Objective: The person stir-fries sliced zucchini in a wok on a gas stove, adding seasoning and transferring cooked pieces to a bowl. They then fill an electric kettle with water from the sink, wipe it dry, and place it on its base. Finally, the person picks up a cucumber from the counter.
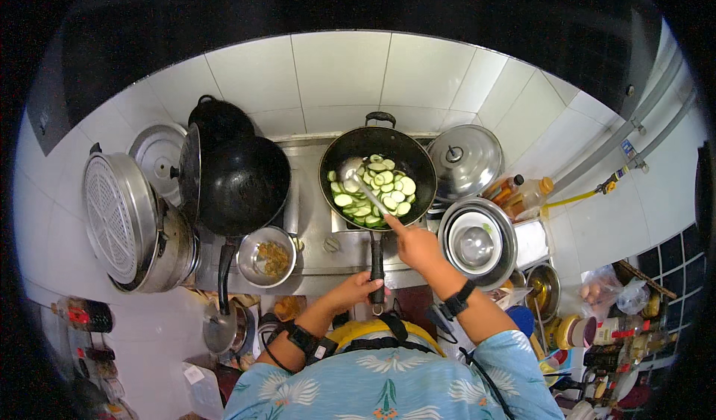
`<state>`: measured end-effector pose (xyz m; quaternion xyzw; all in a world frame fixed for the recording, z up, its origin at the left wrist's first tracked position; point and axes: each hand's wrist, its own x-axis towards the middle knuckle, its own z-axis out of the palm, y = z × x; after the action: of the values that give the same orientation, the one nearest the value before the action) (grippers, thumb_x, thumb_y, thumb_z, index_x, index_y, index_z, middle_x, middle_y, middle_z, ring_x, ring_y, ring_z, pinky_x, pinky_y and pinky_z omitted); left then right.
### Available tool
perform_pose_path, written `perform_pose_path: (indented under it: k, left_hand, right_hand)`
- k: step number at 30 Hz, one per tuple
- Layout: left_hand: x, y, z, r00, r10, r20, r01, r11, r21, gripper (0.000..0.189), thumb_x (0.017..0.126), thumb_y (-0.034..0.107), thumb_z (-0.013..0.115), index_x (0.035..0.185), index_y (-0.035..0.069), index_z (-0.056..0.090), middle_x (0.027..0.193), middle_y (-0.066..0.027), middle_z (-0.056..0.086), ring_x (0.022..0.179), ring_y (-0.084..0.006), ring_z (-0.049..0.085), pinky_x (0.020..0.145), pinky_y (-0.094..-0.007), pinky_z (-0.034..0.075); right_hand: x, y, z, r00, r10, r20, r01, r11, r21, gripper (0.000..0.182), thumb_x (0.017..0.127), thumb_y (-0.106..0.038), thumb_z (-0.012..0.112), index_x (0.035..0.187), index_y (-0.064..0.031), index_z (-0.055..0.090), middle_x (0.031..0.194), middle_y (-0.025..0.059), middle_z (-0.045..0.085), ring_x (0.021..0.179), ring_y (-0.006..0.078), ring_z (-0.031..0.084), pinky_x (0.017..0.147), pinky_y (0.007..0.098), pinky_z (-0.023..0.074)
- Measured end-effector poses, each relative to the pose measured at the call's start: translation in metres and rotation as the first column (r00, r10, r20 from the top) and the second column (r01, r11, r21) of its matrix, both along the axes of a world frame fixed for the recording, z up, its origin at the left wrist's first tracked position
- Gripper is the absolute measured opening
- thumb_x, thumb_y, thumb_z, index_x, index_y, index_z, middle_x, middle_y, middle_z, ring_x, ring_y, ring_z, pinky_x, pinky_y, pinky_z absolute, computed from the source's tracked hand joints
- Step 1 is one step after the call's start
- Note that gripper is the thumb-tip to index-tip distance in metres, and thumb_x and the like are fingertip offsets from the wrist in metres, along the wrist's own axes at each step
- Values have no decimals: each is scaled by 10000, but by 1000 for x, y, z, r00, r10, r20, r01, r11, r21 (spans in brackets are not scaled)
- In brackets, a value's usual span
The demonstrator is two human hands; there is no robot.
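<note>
In front of me a dark wok (411, 140) sits on the gas stove, holding many sliced green-skinned pieces, likely zucchini (386, 188). My left hand (358, 290) grips the wok's black handle (376, 252) near its lower end. With my right hand (417, 244) I hold a metal ladle or spatula (370, 195) by its shaft, index finger stretched along it. Its head rests among the slices at the wok's left side, partly covered by them.
Left of the wok stand a large empty black wok (240, 185), a steel bowl with brownish food (267, 256) and a stacked steamer pot (114, 218). To the right are a steel lid (465, 160), nested bowls (475, 244), bottles (526, 196) and an oil bowl (542, 291).
</note>
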<state>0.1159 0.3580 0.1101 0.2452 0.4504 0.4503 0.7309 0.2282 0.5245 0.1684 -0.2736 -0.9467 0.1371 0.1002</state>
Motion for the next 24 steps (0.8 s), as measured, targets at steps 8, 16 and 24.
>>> perform_pose_path:
  k: [8,16,24]
  left_hand:
    - [3,1,9,996,-21,-89,23,999,22,321,893,324,471,1096,75,475,927,-17,611,773,-91,573,591,-212,431]
    - [2,0,5,1000,-10,-21,10,1000,-1,393,891,332,474,1179,70,423,934,-29,609,813,-121,591,636,-234,462]
    - [-1,1,5,997,-41,-59,44,998,38,355,892,334,471,1133,74,449,934,-28,610,798,-113,583,638,-225,446]
  right_hand:
    - [80,-15,61,983,-101,155,130,972,-194,545,732,-59,538,1242,-228,445,797,172,600,698,351,583,635,410,467]
    - [120,-10,122,992,-122,40,124,833,-539,518,728,-29,522,1235,-114,460,1002,200,589,923,288,589,818,329,432]
    - [74,-8,100,958,-131,257,247,831,-499,513,746,-24,551,1244,-57,432,1104,188,556,1061,254,527,907,287,371]
